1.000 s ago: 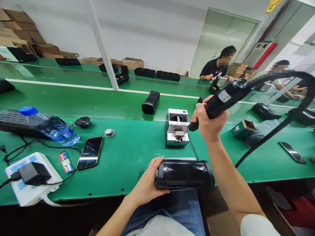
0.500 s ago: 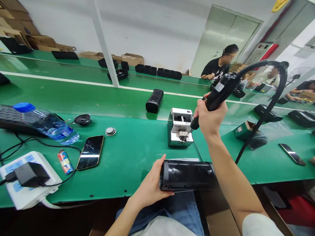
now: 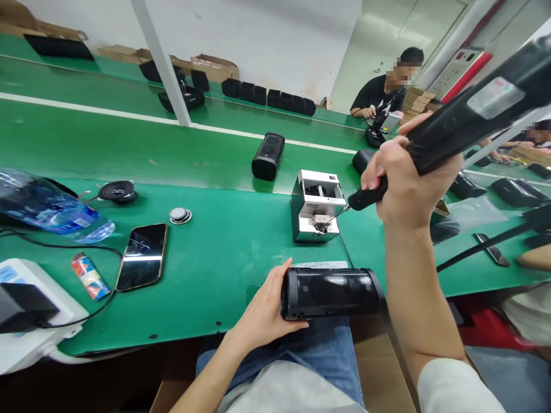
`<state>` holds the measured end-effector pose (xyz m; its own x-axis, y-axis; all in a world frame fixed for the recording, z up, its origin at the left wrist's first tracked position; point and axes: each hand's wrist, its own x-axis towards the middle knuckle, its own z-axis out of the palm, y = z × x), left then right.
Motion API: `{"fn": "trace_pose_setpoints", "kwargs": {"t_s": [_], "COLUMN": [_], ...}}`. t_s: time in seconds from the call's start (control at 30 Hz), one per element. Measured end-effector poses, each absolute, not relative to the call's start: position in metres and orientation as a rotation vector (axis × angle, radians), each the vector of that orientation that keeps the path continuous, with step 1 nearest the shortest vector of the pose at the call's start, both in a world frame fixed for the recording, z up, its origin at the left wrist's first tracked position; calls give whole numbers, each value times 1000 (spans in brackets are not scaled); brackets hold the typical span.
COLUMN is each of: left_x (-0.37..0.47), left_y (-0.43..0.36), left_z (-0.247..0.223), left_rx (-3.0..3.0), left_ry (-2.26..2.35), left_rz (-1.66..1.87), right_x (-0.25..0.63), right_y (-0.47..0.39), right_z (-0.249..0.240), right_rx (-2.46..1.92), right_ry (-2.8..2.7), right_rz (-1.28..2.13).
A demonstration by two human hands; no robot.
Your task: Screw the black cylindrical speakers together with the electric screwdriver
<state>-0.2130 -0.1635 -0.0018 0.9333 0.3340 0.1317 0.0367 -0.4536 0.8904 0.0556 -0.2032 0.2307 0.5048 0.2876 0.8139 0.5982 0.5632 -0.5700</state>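
Over the last second the right hand (image 3: 408, 186) kept its fingers clamped on the electric screwdriver (image 3: 451, 129), its bit remaining at the screw feeder (image 3: 316, 206). In front of the feeder, the left hand (image 3: 264, 310) still gripped the black speaker (image 3: 331, 292) at the bench (image 3: 215, 258) edge.

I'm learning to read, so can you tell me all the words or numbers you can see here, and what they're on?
No text here is sharp enough to read.
Screwdriver white label: too blurred.
Metal box front print: too small.
Water bottle label: blurred.
Small packet: unreadable.
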Motion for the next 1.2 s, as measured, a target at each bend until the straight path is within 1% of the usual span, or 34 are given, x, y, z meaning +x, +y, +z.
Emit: {"fn": "trace_pose_setpoints", "kwargs": {"t_s": [0.1, 0.33, 0.6, 0.7, 0.93, 1.07, 1.2], "left_x": [-213, -215, -214, -214, -212, -211, -210], "left_y": [-164, -166, -164, -164, -163, -164, -165], "left_z": [-1, -2, -1, -1, -4, -4, -5], "left_rx": [2010, 1992, 2013, 2017, 2021, 2006, 1989], "left_ry": [272, 277, 265, 248, 175, 175, 158], "left_rz": [344, 359, 351, 361, 419, 426, 424], "right_x": [54, 62, 67, 48, -29, -54, -59], "right_y": [-198, -186, -194, -206, -226, -227, -224], "right_z": [230, 205, 202, 213, 249, 249, 242], "right_rx": [-1046, -1144, -1188, -1138, -1041, -1086, -1128], "right_ry": [-1049, -951, -927, -901, -865, -885, -912], "right_rz": [-260, -350, -356, -309, -84, -17, -21]}}
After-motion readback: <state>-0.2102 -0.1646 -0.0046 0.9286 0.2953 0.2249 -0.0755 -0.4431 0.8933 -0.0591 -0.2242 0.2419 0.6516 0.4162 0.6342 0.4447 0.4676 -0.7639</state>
